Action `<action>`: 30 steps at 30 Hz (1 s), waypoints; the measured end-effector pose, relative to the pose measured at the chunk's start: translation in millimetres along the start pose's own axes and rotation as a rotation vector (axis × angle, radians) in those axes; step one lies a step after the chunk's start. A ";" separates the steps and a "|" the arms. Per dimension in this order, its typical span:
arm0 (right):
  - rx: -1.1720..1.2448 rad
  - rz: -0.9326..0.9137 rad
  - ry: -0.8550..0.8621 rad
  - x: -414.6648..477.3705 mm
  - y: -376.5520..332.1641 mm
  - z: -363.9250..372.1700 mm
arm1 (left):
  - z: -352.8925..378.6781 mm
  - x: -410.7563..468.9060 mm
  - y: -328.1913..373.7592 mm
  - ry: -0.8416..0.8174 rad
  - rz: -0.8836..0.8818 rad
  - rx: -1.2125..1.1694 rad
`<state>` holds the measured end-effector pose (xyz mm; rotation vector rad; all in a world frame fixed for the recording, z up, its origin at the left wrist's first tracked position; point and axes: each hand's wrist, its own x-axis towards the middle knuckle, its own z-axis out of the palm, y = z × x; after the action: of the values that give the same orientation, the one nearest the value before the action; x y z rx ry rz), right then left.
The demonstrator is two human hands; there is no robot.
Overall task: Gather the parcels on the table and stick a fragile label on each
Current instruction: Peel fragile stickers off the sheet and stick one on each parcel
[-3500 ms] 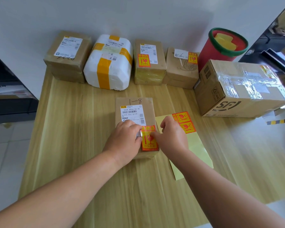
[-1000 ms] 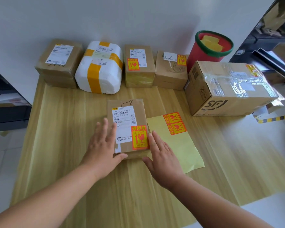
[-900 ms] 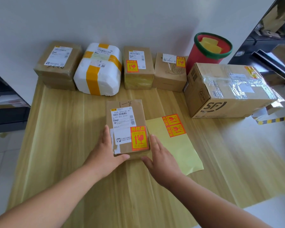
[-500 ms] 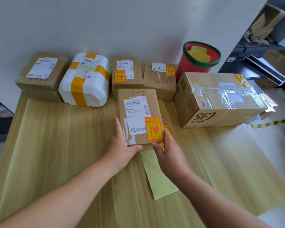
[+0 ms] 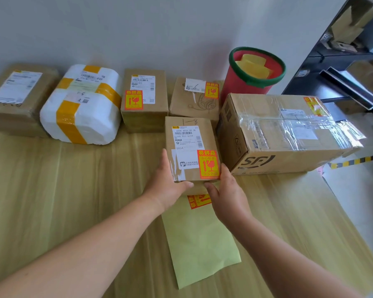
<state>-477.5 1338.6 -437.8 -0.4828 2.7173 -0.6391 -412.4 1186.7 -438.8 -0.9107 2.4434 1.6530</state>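
While thumbs hook its near edge, the left hand (image 5: 168, 183) and right hand (image 5: 227, 191), half open, clasp the parcel (image 5: 188, 140) at frame centre. It reads "1-8" and bears a fragile label (image 5: 208, 164); the box (image 5: 289, 134) at its right reads "SF".

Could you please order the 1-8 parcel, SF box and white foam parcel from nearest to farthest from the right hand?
1. 1-8 parcel, gripped by the right hand.
2. SF box, just right of that parcel.
3. white foam parcel, back left by the wall.
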 end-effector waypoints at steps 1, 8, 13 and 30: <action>0.008 0.006 -0.002 2.3 1.5 0.1 | 1.4 1.5 1.8 0.003 0.002 0.010; 0.054 0.027 0.021 15.7 7.1 -1.6 | 8.9 15.9 8.5 0.019 -0.005 0.088; 0.061 0.064 0.022 14.5 7.1 -2.3 | 8.3 16.6 8.7 -0.018 -0.031 0.174; -0.178 -0.458 0.035 -16.2 -91.0 -7.2 | -87.0 -31.0 10.6 0.257 0.139 0.539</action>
<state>-442.8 1270.7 -385.0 -1.1685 2.7229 -0.5134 -368.4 1127.9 -381.8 -0.9228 2.9519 0.8507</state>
